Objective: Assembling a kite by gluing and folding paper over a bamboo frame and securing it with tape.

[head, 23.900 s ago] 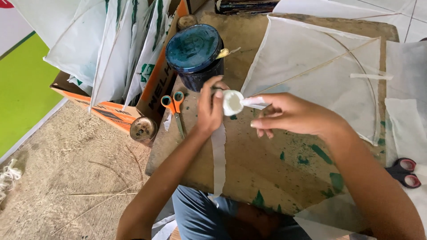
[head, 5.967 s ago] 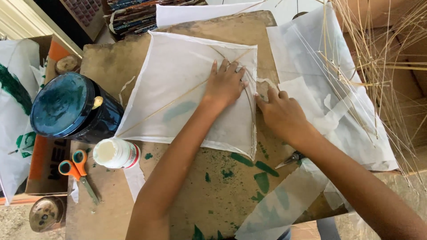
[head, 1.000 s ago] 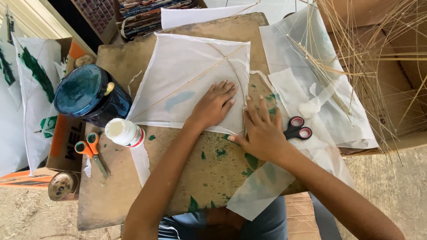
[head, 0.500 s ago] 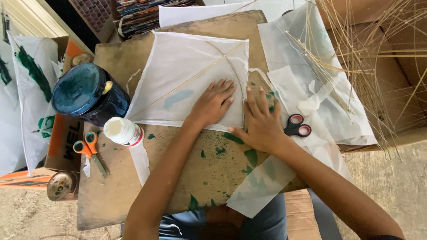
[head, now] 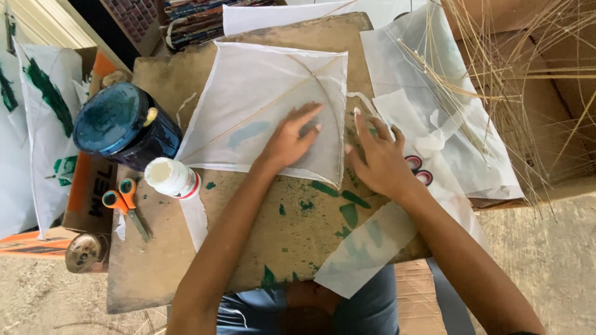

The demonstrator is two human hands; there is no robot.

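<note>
A white tissue-paper kite point(head: 261, 99) with thin bamboo sticks lies flat on a worn wooden board point(head: 248, 248). My left hand point(head: 292, 139) presses flat on the kite's lower right part, fingers spread. My right hand point(head: 379, 158) rests palm down just right of the kite's right edge, fingertips touching a thin paper strip there. Neither hand holds anything. A white glue bottle point(head: 171, 178) stands on the board to the left of my left forearm.
A dark blue round tin point(head: 124, 127) sits at the board's left. Orange-handled scissors point(head: 127, 205) lie at its left edge, red-handled scissors point(head: 419, 170) behind my right hand. Loose paper sheets point(head: 447, 124) and thin bamboo sticks point(head: 521, 74) lie right. Finished kites point(head: 37, 136) stack left.
My right hand has slid up along the kite's right edge, now covering most of the red scissors. My left hand stays pressed on the kite, shifted slightly up.
</note>
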